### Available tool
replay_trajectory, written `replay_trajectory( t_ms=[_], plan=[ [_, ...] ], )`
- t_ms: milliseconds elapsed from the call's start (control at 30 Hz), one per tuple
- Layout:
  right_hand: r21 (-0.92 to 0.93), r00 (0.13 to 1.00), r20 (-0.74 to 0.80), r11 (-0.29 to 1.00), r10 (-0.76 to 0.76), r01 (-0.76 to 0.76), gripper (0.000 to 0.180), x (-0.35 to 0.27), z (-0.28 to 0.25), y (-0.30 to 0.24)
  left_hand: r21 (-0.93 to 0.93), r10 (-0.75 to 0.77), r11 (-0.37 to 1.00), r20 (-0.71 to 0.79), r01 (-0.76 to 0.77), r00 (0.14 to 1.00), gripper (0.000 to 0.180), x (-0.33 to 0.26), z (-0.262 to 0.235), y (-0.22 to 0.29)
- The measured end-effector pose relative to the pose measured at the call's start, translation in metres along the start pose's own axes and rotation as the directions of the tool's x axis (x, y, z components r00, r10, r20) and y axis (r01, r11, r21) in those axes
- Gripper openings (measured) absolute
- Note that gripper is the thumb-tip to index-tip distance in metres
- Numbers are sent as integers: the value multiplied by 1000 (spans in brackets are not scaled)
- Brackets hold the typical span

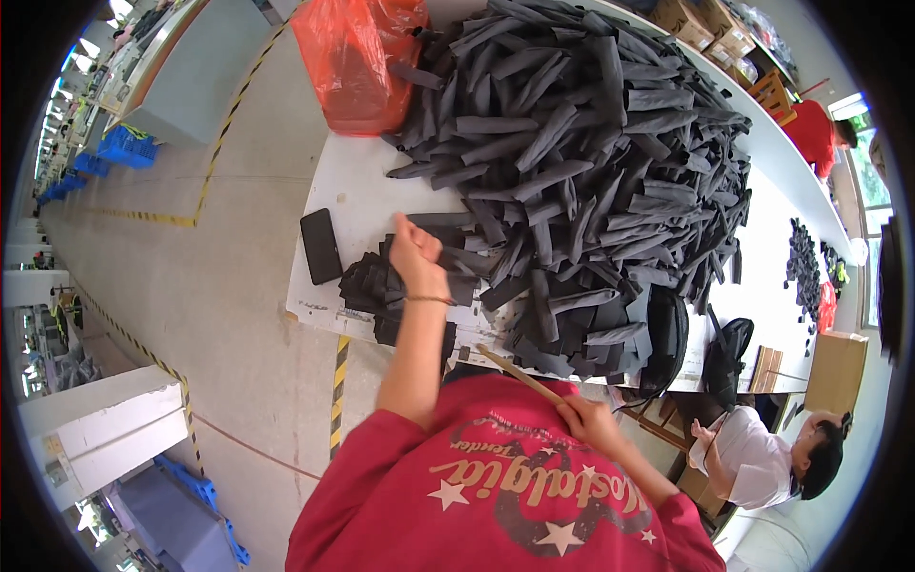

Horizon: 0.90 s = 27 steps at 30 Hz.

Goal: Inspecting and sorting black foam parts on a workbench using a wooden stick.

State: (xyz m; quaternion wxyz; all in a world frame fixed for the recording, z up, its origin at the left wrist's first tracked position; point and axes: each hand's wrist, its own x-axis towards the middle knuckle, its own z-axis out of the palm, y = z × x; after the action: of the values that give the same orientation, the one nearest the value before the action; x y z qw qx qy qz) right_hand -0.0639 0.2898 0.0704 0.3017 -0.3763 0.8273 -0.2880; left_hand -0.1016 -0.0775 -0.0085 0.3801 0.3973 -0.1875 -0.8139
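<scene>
My left hand (417, 259) is closed, its fingers curled, just over a small stack of dark grey fabric pieces (364, 284) near the front edge of the white table (357, 186). Whatever may be inside those fingers is hidden. A rolled dark fabric piece (440, 219) lies close beside this hand. In front of my body, my right hand (586, 419) grips a thin wooden stick (519, 375), whose far tip points toward the table edge. Beyond both hands rises a large heap of dark grey fabric tubes (572, 143).
A black phone (321, 246) lies left of the stack. A red plastic bag (357, 67) stands at the back left. Black bags (664, 343) rest along the table's front, right of the heap. One person in white (753, 456) sits at the right; another in red (815, 138) is farther back.
</scene>
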Motion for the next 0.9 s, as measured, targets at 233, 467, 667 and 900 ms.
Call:
replay_trajectory(
  t_ms=[233,467,667,900],
  plan=[
    [112,857,-509,980,-84,163,37,118,-5,-39,-89,-293,953,-20,290,956,38,-51,17,-52],
    [271,870,-492,953,13,138,11,153,-18,-9,551,-434,819,411,161,802,31,-85,29,-23],
    [340,806,-573,937,146,73,15,155,-55,-16,811,-646,490,585,-322,490,33,-103,32,-36],
    [429,291,-879,893,377,139,30,175,-151,19,820,-642,489,569,-298,514,30,-146,-9,-40]
  ],
)
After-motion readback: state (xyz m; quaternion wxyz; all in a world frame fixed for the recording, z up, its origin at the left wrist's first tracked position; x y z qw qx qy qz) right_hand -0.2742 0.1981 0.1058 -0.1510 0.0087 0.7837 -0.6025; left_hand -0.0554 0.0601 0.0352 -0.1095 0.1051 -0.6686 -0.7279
